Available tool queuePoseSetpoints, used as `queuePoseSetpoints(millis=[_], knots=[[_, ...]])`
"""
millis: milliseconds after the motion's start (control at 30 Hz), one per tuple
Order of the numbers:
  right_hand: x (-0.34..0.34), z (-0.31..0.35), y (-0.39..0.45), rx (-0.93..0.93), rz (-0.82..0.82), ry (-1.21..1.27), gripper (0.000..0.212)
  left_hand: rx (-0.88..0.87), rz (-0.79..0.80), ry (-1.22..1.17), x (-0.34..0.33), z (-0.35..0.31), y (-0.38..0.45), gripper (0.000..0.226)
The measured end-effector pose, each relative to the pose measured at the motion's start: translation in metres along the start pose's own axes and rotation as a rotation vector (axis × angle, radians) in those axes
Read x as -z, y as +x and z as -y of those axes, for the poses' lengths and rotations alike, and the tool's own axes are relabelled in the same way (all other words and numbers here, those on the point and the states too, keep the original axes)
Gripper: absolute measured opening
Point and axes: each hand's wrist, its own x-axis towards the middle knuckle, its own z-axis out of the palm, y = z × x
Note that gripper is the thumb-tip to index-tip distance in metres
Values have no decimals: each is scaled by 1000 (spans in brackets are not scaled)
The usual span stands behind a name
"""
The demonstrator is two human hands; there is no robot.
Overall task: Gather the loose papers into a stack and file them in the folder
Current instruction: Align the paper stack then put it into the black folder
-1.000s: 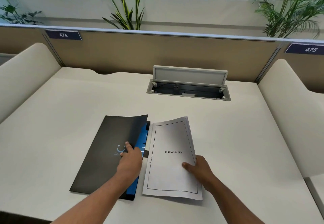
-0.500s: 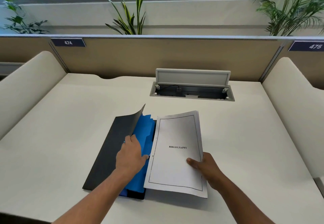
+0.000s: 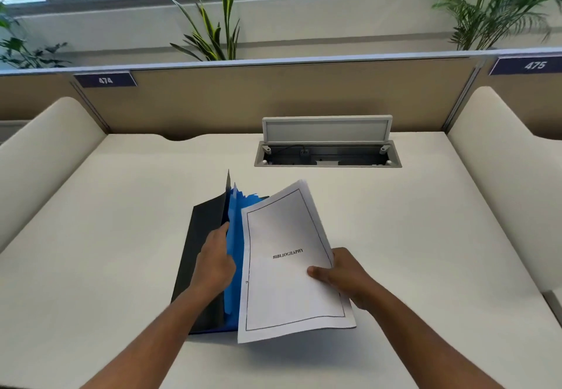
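Observation:
A black folder [image 3: 197,245] with blue inner dividers [image 3: 235,221] lies on the desk in front of me. My left hand [image 3: 214,262] grips the edge of its black cover and holds it raised nearly upright. My right hand [image 3: 343,276] pinches the right edge of a white paper stack [image 3: 286,282] whose top sheet reads "BIBLIOGRAPHY". The stack is lifted and tilted, its left edge over the blue dividers.
The cream desk [image 3: 410,236] has an open grey cable box [image 3: 327,151] set into it behind the folder. Cream side panels [image 3: 498,175] stand left and right, a tan partition [image 3: 273,96] with number plates at the back, and plants beyond it.
My left hand has raised the black cover from nearly flat to almost upright, exposing the blue dividers. My right hand has lifted the paper stack and swung it left over the folder.

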Motion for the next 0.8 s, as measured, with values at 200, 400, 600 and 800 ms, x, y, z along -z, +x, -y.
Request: queuePoseSetpoints(millis=[200,400,600,800], knots=[[-16,38,24,20,-83,-200,23,-55,35,-25,2,1,-4,69],[-45,53,34,67,-130,-295,28,-34,84,-111,10,7,-2,63],[-101,37,36,112,-160,-314,23,-48,85,-184,15,7,-2,64],[-144,31,49,11,-162,-267,27,-64,101,-220,12,5,-8,65]])
